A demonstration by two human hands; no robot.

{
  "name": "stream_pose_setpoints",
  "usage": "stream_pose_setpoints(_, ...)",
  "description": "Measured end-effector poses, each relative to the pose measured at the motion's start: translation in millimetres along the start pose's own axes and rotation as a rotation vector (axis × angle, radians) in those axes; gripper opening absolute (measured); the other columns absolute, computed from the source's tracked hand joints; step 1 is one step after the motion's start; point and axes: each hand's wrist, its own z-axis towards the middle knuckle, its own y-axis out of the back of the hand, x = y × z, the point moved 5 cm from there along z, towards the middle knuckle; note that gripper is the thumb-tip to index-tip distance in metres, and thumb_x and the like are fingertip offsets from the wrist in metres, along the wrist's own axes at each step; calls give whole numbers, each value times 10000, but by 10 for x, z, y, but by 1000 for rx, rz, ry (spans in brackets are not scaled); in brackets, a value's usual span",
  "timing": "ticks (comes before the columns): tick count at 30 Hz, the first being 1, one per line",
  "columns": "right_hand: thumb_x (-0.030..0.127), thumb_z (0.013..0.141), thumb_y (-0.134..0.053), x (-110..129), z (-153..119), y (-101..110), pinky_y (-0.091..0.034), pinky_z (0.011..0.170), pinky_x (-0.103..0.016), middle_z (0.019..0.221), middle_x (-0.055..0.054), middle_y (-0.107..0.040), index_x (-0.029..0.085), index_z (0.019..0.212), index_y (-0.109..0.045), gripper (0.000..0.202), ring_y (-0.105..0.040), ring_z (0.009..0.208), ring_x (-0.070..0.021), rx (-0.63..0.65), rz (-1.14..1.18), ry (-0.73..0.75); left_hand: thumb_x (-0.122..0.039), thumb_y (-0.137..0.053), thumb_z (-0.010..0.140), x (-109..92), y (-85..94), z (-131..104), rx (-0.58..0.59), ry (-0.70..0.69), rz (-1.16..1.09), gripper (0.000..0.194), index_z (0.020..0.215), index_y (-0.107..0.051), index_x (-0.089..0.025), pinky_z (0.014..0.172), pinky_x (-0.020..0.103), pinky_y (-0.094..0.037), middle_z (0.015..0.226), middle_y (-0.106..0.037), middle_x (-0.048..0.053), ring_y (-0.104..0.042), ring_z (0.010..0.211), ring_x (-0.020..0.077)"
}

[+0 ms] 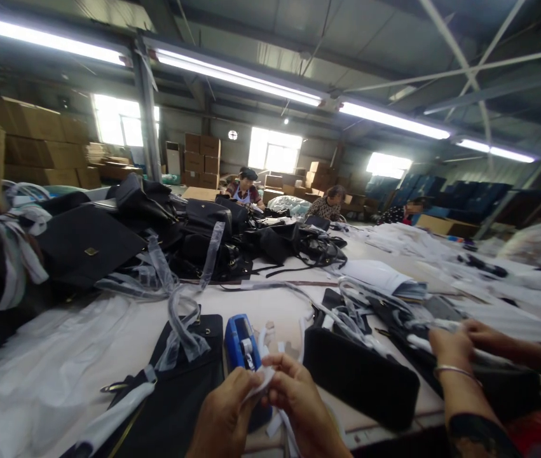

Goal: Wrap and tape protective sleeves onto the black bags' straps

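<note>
Low in the centre, my left hand (225, 410) and my right hand (299, 397) meet, fingers closed around a thin white strip (264, 381). Just beyond them stands a blue tape dispenser (239, 331). A black bag (179, 375) lies left of my hands, with plastic-wrapped straps (182, 331) on it and a white-wrapped piece (120, 416) at its lower edge. To the right, another black bag (360, 375) rests on its side, with wrapped handles behind it.
Black bags (194, 229) are heaped across the back left. White sheets (46, 369) cover the near left. At right, another person's hands (456, 343) work over a bag. Several people sit farther back, and cartons (201, 159) are stacked behind.
</note>
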Motion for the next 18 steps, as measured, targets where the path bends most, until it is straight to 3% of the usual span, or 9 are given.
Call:
stream_pose_setpoints(4, 304, 717, -725, 9, -117, -17, -504, 687, -275, 693, -23, -644, 108, 1006, -635, 360, -586, 612, -115, 82, 99, -5, -240, -462, 926, -37, 28, -4, -19, 21, -13, 234, 978, -689, -255, 689, 230, -480, 870, -650, 69, -635, 762, 189)
stream_pose_setpoints(7, 327, 707, -758, 3, -133, 30, -472, 652, -246, 755, -19, -644, 123, 989, -644, 366, -569, 623, -109, 37, 22, 67, -298, -577, 865, -106, 57, -1, 6, 101, -60, 180, 952, -731, -266, 681, 251, -484, 904, -674, 97, -647, 750, 217)
stream_pose_setpoints(9, 314, 713, -747, 18, -135, 62, -455, 628, -237, 756, -8, -630, 133, 978, -646, 335, -559, 625, -113, -10, -77, 130, -326, -632, 830, -123, 59, -6, 40, 182, -218, 215, 1016, -718, -262, 799, 286, -489, 1018, -684, 107, -656, 889, 255)
stream_pose_setpoints(12, 341, 792, -667, 86, -166, 16, -462, 608, -248, 718, 6, -590, 147, 999, -635, 286, -549, 622, -129, -24, -255, 236, -435, -592, 862, -34, -10, -34, 65, 393, -678, 385, 1180, -596, -219, 885, 356, -483, 1048, -695, 116, -644, 990, 276)
stream_pose_setpoints(15, 344, 871, -575, 199, -200, -130, -467, 622, -246, 781, -5, -607, 178, 1030, -625, 235, -569, 674, -141, -1, -448, 372, -490, -618, 845, 94, -97, -56, 63, 534, -944, 434, 1121, -548, -162, 717, 307, -503, 853, -698, 80, -652, 756, 205)
stream_pose_setpoints(18, 314, 888, -542, 262, -125, -200, -465, 625, -243, 791, -1, -624, 193, 1076, -613, 235, -576, 663, -138, 32, -568, 435, -459, -655, 826, 178, -67, -53, 77, 563, -847, 348, 929, -588, -134, 558, 217, -428, 734, -641, 21, -560, 576, 114)
